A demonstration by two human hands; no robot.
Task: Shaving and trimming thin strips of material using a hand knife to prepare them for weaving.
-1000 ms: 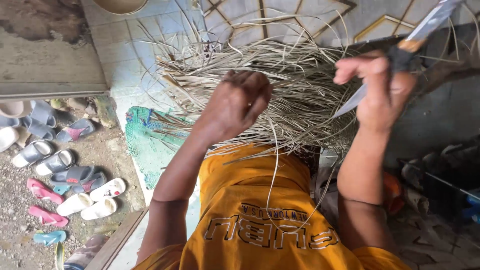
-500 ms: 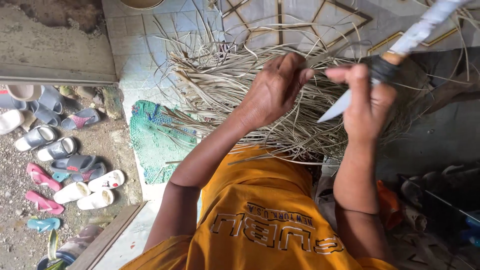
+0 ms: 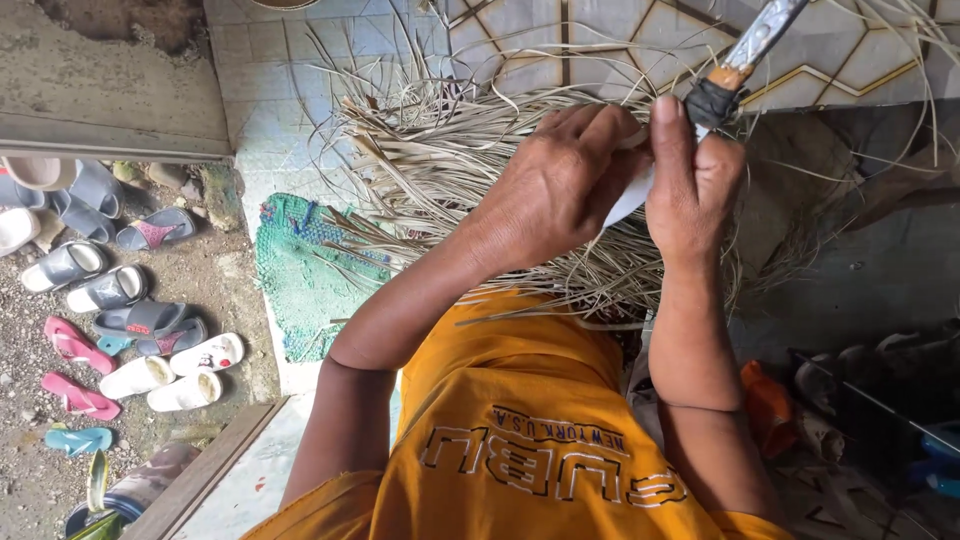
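Note:
My right hand [image 3: 695, 185] grips a knife [image 3: 760, 40] by its black-wrapped part, and the pale blade [image 3: 626, 200] points down-left between my hands. My left hand [image 3: 565, 185] is closed right against the blade, its fingers pinched on a thin dry leaf strip. Both hands hover over a heap of dry straw-coloured leaf strips [image 3: 430, 160] spread on the floor in front of me. My orange shirt [image 3: 500, 420] fills the lower middle.
A green woven mat [image 3: 310, 270] lies left of the heap on pale blue tiles [image 3: 260, 60]. Several sandals [image 3: 110, 290] are scattered on the gravel at far left, beside a wooden beam [image 3: 200, 480]. An orange object [image 3: 770, 405] and dark clutter sit at lower right.
My left hand has moved right across the heap to meet my right hand at the knife blade. My right hand and the knife have come in closer.

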